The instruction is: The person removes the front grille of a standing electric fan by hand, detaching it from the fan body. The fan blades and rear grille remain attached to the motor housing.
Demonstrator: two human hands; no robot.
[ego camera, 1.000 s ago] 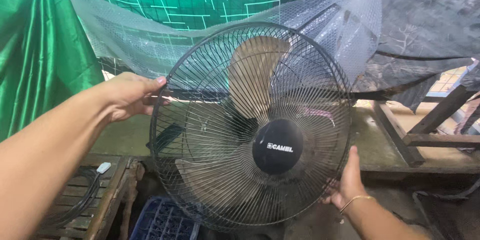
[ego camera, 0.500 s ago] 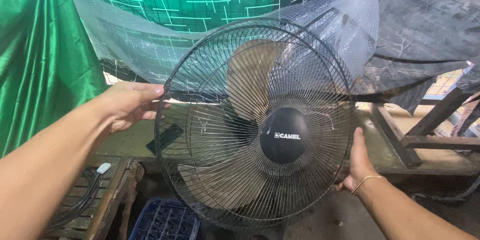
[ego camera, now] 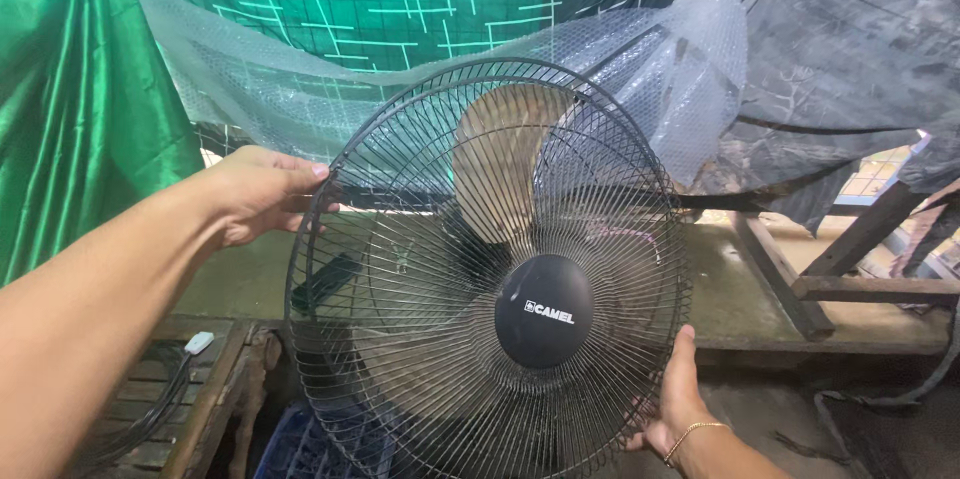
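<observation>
A round black wire fan guard [ego camera: 420, 269] with a black centre cap fills the middle of the head view, held upright and facing me. Dusty beige blades [ego camera: 505, 164] show through the wires. My left hand [ego camera: 262, 193] grips the guard's rim at the upper left, fingers curled over the edge. My right hand [ego camera: 680, 404] holds the rim at the lower right, thumb up along the edge, a thin gold bracelet on the wrist.
Green cloth [ego camera: 70, 99] hangs at the left, netting and clear plastic sheeting [ego camera: 660, 59] behind the fan. A wooden slatted pallet with a white plug and cable [ego camera: 197, 343] lies lower left, a blue plastic crate [ego camera: 300, 449] below the fan, wooden beams [ego camera: 800, 284] at the right.
The fan and both hands have drifted to the right and slightly down in view. My grip on the rim is unchanged.
</observation>
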